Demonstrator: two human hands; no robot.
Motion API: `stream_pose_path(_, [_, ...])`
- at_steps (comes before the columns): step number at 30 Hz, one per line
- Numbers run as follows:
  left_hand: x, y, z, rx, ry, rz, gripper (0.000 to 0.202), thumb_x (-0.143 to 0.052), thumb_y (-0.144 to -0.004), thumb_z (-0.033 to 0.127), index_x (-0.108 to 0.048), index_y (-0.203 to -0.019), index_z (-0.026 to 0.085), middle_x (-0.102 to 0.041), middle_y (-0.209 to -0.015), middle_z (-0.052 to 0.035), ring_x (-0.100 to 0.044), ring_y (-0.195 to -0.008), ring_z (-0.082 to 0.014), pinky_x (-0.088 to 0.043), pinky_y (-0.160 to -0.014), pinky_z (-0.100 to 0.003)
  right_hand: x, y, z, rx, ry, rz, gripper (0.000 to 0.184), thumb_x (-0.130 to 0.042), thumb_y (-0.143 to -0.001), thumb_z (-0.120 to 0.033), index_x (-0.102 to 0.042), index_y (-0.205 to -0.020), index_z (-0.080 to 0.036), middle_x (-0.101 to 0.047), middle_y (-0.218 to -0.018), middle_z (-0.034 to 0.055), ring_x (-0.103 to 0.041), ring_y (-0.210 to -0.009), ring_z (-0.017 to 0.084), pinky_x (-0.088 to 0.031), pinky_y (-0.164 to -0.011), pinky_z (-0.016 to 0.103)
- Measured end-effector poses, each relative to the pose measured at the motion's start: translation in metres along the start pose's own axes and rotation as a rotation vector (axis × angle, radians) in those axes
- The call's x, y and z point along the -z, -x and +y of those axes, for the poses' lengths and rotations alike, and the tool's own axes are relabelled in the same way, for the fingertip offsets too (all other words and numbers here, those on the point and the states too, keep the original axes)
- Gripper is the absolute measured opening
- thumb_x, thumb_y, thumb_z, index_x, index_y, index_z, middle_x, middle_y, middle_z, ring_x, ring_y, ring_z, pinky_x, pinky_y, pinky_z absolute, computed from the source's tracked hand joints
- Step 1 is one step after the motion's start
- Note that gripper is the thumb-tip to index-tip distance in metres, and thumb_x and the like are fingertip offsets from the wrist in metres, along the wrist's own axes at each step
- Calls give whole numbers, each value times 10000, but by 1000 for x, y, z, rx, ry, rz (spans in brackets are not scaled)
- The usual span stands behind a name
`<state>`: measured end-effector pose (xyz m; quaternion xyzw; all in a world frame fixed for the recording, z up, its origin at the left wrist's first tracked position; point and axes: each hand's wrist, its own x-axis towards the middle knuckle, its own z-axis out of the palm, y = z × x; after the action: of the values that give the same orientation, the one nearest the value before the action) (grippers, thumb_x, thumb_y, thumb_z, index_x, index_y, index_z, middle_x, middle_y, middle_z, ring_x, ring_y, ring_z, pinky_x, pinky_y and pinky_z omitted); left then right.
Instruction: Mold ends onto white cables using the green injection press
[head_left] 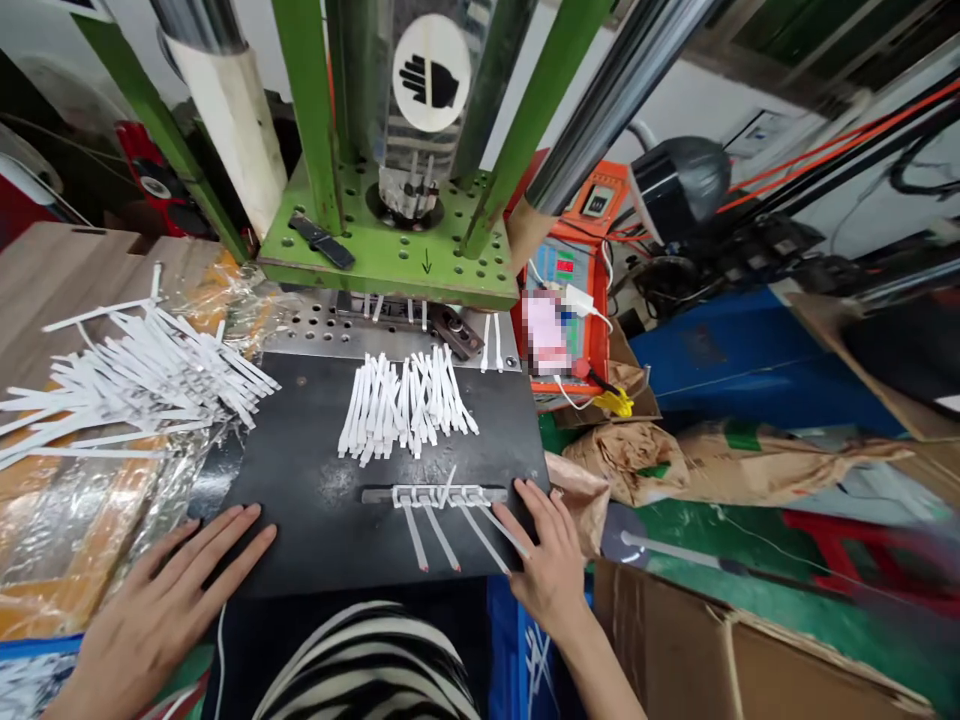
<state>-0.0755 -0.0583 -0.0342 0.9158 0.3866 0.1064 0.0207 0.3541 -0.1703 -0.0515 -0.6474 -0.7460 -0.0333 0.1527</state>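
Observation:
My left hand lies with its fingers stretched out at the left front edge of a black work plate, holding nothing. At the plate's right edge, my right hand has its fingers extended and apart. Its thumb side is beside the end of a narrow metal mould bar. Several white flat strips with reddish tips stick out of the bar toward me, and a small white piece stands up over it. Behind the bar lies a row of short white strips with thicker ends.
A green press with a hand-warning sign stands behind the plate. More white strips are heaped at left. An orange control box is at right, near brown paper and a cardboard box.

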Motion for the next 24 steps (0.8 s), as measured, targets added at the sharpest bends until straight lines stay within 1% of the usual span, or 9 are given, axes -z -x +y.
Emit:
stream_pose_path(2, [0, 0, -3, -10, 35, -31, 663, -305, -932, 173, -239, -1557, 386, -459, -1539, -17, -530, -1323, -257, -262, -1190, -467, -1, 0, -1, -7, -4, 0, 569, -597, -792, -93, -537, -1340, -231, -421, -1479, 196, -409, -1382, 369, -375, -1069, 633])
stream_pose_path(7, [-1, 0, -11, -50, 2, -44, 572, -253, -994, 239, -272, -1552, 363, -494, -1508, -40, -556, -1274, -244, -255, -1174, -431, 1, 1, 1, -28, -33, -23, 599, -622, -763, -88, -554, -1341, -228, -411, -1497, 194, -404, -1387, 376, -355, -1082, 640])
stream_pose_path(9, [0, -3, -12, -71, -26, -19, 533, -300, -1020, 366, -284, -1552, 340, -543, -1450, -87, -577, -1224, -277, -294, -1127, -459, 9, 1, 5, -22, -87, -55, 576, -670, -800, -170, -552, -1360, -227, -401, -1510, 198, -397, -1392, 390, -345, -1085, 655])
stream_pose_path(11, [2, -11, -11, -141, -39, -3, 585, -404, -994, 512, -337, -1534, 297, -582, -1380, -134, -584, -1185, -320, -342, -1052, -476, 17, -2, 10, -11, -213, -69, 550, -706, -844, -317, -553, -1366, -235, -430, -1496, 188, -411, -1385, 390, -352, -1086, 656])
stream_pose_path(13, [2, -26, -3, -216, 11, -1, 593, -466, -973, 554, -427, -1479, 247, -616, -1303, -150, -594, -1135, -324, -385, -968, -450, 23, -9, 13, -27, -347, -17, 523, -683, -890, -398, -546, -1371, -247, -515, -1428, 166, -482, -1336, 353, -395, -1079, 613])
stream_pose_path(16, [-2, -61, 21, -236, 109, 31, 438, -480, -1009, 405, -502, -1391, 193, -640, -1219, -133, -617, -1014, -257, -430, -879, -383, 21, -30, 8, -54, -435, 106, 439, -615, -954, -290, -540, -1386, -263, -624, -1283, 132, -594, -1193, 279, -476, -1024, 512])
stream_pose_path(18, [-10, -88, 41, -237, 109, 70, 388, -511, -1005, 316, -516, -1359, 157, -636, -1192, -127, -618, -970, -230, -454, -876, -365, 15, -47, 1, -10, -467, 129, 398, -579, -963, -190, -578, -1352, -275, -665, -1191, 108, -628, -1092, 246, -513, -959, 461])
stream_pose_path(21, [-18, -116, 61, -235, 130, 72, 283, -466, -1015, 221, -552, -1268, 126, -632, -1073, -99, -625, -925, -210, -492, -839, -340, 12, -68, -7, 72, -530, 91, 350, -537, -954, -88, -657, -1237, -258, -698, -1050, 79, -640, -944, 202, -546, -826, 372])
stream_pose_path(24, [-17, -122, 61, -225, 213, 11, 252, -376, -1017, 137, -579, -1166, 125, -594, -966, -70, -627, -851, -181, -503, -732, -282, 20, -79, -9, 118, -585, -4, 309, -519, -953, -66, -701, -1144, -225, -712, -1015, 73, -635, -876, 176, -548, -752, 307])
